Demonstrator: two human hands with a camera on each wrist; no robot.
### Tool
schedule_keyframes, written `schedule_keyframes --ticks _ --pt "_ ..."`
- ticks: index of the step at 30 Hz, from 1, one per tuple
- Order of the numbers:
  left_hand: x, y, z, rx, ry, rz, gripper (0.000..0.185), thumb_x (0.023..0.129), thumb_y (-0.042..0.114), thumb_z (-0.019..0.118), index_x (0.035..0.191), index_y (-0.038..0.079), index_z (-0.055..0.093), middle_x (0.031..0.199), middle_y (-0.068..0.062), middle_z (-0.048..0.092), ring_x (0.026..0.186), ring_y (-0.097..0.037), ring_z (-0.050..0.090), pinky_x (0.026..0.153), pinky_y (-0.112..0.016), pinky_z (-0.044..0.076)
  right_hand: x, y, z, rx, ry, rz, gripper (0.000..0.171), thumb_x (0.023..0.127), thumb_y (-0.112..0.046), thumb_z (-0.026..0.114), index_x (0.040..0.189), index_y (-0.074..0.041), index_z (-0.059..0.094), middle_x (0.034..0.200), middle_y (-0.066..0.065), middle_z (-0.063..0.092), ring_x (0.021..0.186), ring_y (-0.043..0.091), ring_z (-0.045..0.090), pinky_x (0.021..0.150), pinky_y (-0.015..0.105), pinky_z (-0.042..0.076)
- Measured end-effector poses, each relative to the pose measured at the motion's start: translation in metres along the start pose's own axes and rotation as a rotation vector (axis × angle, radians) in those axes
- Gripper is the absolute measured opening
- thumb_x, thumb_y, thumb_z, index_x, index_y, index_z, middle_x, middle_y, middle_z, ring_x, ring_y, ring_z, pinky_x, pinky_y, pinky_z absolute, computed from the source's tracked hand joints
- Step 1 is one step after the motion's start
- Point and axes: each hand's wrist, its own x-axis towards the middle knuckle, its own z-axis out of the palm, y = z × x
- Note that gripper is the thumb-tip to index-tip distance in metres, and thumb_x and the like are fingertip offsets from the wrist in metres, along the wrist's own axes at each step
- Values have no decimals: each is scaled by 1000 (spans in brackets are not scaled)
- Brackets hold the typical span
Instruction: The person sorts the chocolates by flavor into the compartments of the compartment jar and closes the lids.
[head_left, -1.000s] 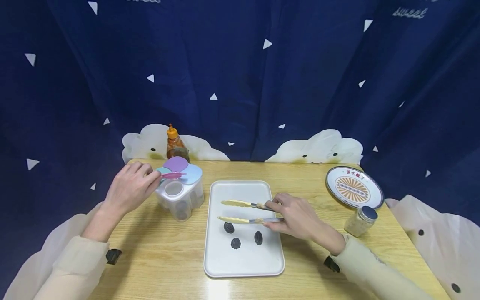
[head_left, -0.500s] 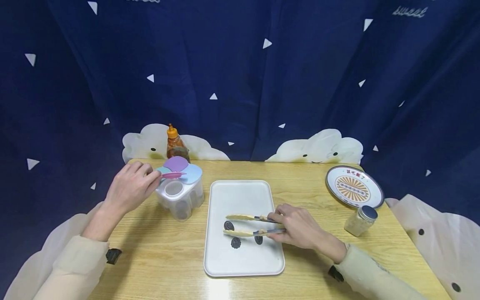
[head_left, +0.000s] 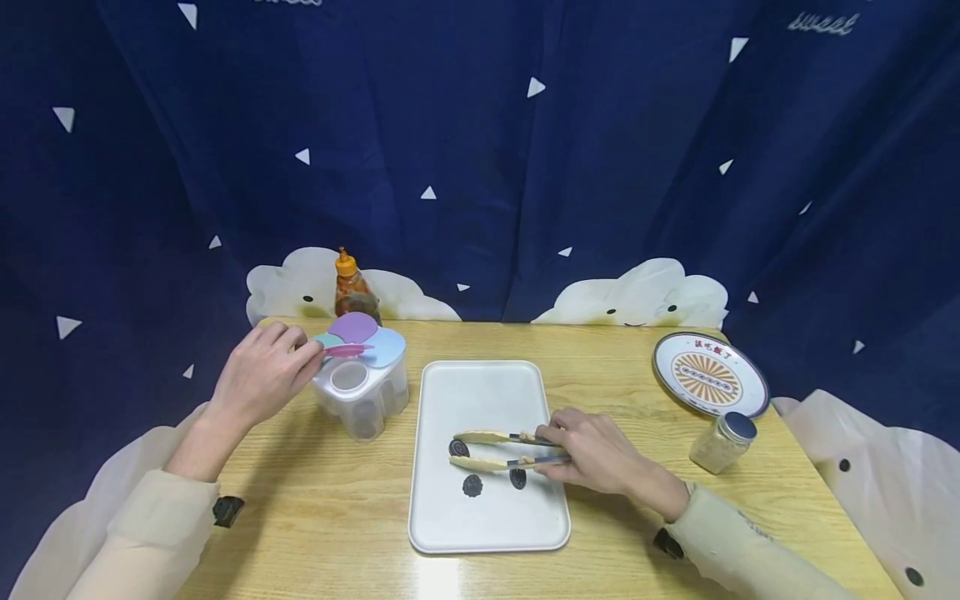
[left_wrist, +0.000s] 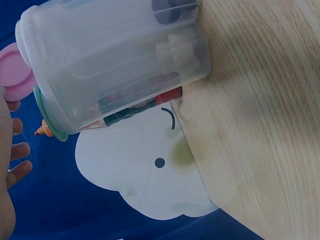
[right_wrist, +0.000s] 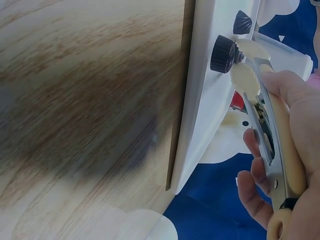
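Three small dark ridged pieces (head_left: 472, 485) are lying on the white rectangular tray (head_left: 487, 533) in the head view, and the right hand (head_left: 592, 454) is gripping the yellow-tipped metal tongs (head_left: 498, 450) with fingers curled round both arms. The tips are sitting low over the tray, closing about the leftmost piece (head_left: 458, 449); I judge the pick-up to be the step in hand, and lifting would call for a firmer squeeze and a level rise so the piece is not slipping out. The left hand (head_left: 262, 375) is pinching the pink flap lid (head_left: 347, 350) of the clear plastic compartment container (head_left: 362, 400), which is standing just left of the tray.

Looking from the left wrist, the container (left_wrist: 120, 65) is filling the frame, with dark items showing dimly inside; the pink lid (left_wrist: 15, 72) is touching the fingertips (left_wrist: 17, 150) at the edge, though the grip itself is mostly out of frame.

Looking from the right wrist, the hand (right_wrist: 290, 160) is clasping the tongs (right_wrist: 270, 135), whose pale tips are bracketing one dark piece (right_wrist: 223, 54) on the tray (right_wrist: 200, 125); another piece (right_wrist: 242, 22) is lying beyond.

Everything is resting on a light wood-grain table (head_left: 315, 508). An orange-capped sauce bottle (head_left: 348, 287), a patterned round plate (head_left: 708, 379) and a small glass jar with a metal cap (head_left: 722, 442) are standing apart from the tray. A navy curtain with white triangles (head_left: 480, 150) and white cloud shapes is closing off the back.
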Motion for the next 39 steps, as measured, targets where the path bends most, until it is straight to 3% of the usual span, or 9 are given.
schedule_keyframes --ticks 7,14,19,30,39 --pt "-2 -1 -1 -2 -9 -4 52 115 35 32 90 6 68 79 -14 63 77 -38 59 73 -49 55 12 -3 -10 15 49 -12 43 85 -52 81 110 -18 78 89 -6 67 68 1 48 54 15 39" --pt "-4 -2 -2 1 -13 -3 53 115 35 32 89 6 68 79 -14 64 77 -38 60 75 -49 55 51 -11 -37 18 185 -58 44 83 -50 83 110 -16 79 90 -3 70 72 7 58 54 22 45" --pt "-4 -2 -2 0 -23 -9 56 116 37 30 90 6 68 79 -14 64 77 -37 60 76 -49 55 81 -17 -51 3 229 -76 45 83 -52 82 112 -17 79 92 -1 71 72 11 61 54 25 47" --pt "-3 -2 -1 4 -3 3 51 115 34 33 89 6 67 79 -14 63 76 -38 60 74 -49 55 137 -36 -52 -17 192 -125 43 87 -54 78 113 -20 78 94 -4 71 74 9 61 55 26 48" --pt "0 -1 0 -6 6 9 49 114 32 34 88 6 66 78 -14 62 75 -38 59 72 -50 54 157 -41 -47 -23 147 -105 40 90 -54 76 115 -23 77 98 -3 71 82 11 64 57 28 50"
